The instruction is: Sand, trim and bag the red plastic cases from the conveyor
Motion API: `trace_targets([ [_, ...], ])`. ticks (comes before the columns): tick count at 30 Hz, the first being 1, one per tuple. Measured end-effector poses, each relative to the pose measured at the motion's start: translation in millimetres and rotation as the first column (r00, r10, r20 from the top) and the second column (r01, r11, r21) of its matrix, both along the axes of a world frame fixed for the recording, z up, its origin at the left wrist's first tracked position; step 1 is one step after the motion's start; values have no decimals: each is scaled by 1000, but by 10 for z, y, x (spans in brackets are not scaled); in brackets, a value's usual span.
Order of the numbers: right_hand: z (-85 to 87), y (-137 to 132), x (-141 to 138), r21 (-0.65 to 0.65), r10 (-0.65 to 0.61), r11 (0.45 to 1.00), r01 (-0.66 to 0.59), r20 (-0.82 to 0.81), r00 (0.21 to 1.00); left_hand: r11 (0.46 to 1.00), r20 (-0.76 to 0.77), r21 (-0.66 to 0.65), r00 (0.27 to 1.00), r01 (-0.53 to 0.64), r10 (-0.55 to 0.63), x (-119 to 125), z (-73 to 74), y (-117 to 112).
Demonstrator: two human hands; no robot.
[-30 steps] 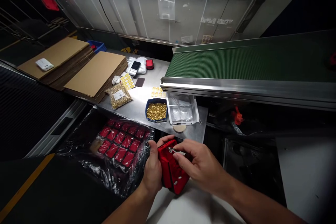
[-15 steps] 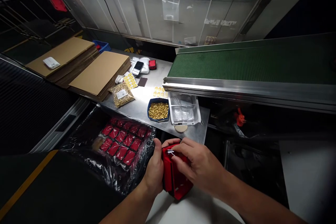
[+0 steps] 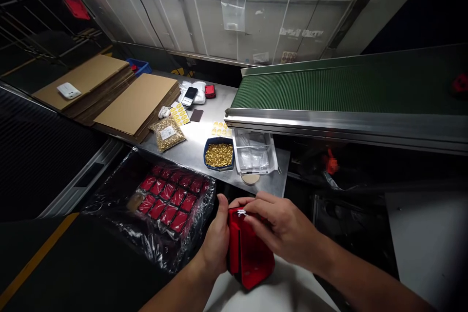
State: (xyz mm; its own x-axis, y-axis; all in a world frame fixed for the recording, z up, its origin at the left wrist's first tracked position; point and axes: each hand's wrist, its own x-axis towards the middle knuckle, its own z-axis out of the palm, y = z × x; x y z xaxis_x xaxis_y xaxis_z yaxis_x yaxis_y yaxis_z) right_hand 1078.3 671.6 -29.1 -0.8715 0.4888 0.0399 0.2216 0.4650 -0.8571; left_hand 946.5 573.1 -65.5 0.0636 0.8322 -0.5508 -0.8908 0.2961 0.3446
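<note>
My left hand (image 3: 216, 241) grips a red pouch-like piece (image 3: 250, 256) from its left side, thumb on its top edge. My right hand (image 3: 281, 226) curls over the top of the same red piece, its fingertips pinching a small shiny metal part (image 3: 241, 213) at the upper edge. Both hands hold the piece just in front of the metal table (image 3: 190, 148). A blue dish of small gold parts (image 3: 218, 154) sits on the table beyond my hands.
A plastic-lined box of several red pieces (image 3: 168, 195) lies left of my hands. A clear tray (image 3: 255, 153), a bag of gold parts (image 3: 167, 133), sticker sheets, a phone (image 3: 189, 95) and cardboard stacks (image 3: 137, 102) are on the table. A green conveyor (image 3: 343, 90) runs right.
My hands have turned the red piece slightly and lowered it a little. My right fingers stay at the metal part on its top edge. The view has shifted slightly.
</note>
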Motion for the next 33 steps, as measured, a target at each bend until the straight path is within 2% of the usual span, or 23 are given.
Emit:
trace_targets([
  [4, -26, 5, 89, 87, -75, 993, 77, -26, 997, 996, 142, -73, 989, 44, -33, 6, 51, 25],
  [7, -55, -23, 88, 242, -10, 970, 7, 14, 1000, 996, 218, -76, 975, 54, -36, -2, 46, 35],
  [10, -66, -60, 46, 382, 29, 924, -32, 15, 999, 998, 252, -33, 967, 44, -34, -6, 19, 32],
  [15, -57, -86, -4, 496, 47, 868, -17, -47, 998, 995, 323, -39, 944, 88, -71, -3, -7, 15],
  [20, -80, -84, -27, 538, 48, 843, -10, -57, 997, 997, 337, -28, 940, 67, -54, 8, 34, 21],
  [25, -137, -103, -14, 568, 101, 819, -81, -4, 995, 996, 317, -60, 947, 67, -45, 19, 35, 34],
  [27, -150, -108, 18, 557, 66, 830, -33, -39, 997, 996, 320, -62, 947, 60, -37, 23, 9, 39],
  [31, -137, -77, 107, 493, -96, 859, 140, -114, 989, 996, 314, -84, 949, 24, 4, 26, -24, 45],
  [33, -118, -49, 133, 472, -106, 871, 138, -95, 990, 996, 316, -84, 949, 35, -6, 19, -21, 47],
])
